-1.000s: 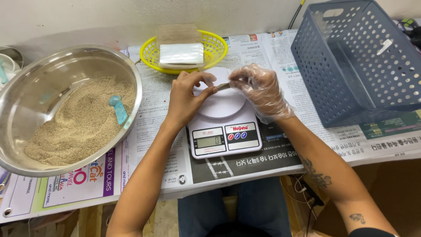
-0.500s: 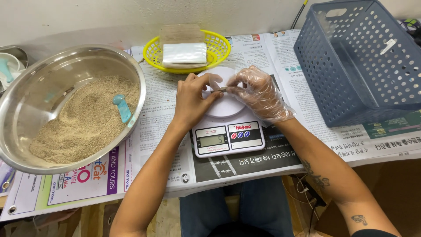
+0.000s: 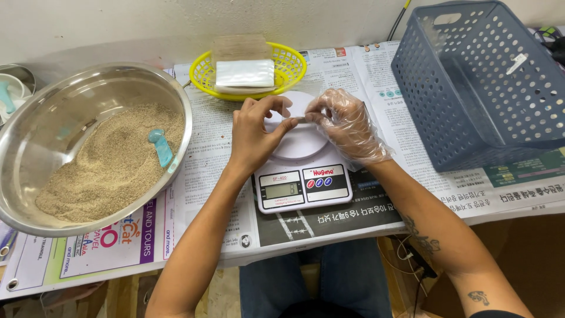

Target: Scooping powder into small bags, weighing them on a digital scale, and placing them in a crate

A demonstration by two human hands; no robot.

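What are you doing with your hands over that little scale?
A person sits at a paper-covered table. The bare left hand and the gloved right hand pinch a small clear bag together above the white kitchen scale. On the left, a metal bowl holds sandy grains and a blue scoop. A yellow basket sits behind.

Scale [image 3: 303, 176] at table centre, on newspaper [image 3: 353, 76]. Both hands over scale's platform: left hand [image 3: 253, 132] at its left side, right hand [image 3: 347, 123] at its right, fingertips meeting above it, pinching small item, possibly thin clear bag. Behind scale: small basket [image 3: 291, 62] with stack of bags [image 3: 244, 73] in it. Left of scale: large bowl [image 3: 35, 112], grain [image 3: 106, 165] and scoop [image 3: 160, 147] in it. Right of scale: tall basket [image 3: 488, 88], tilted.
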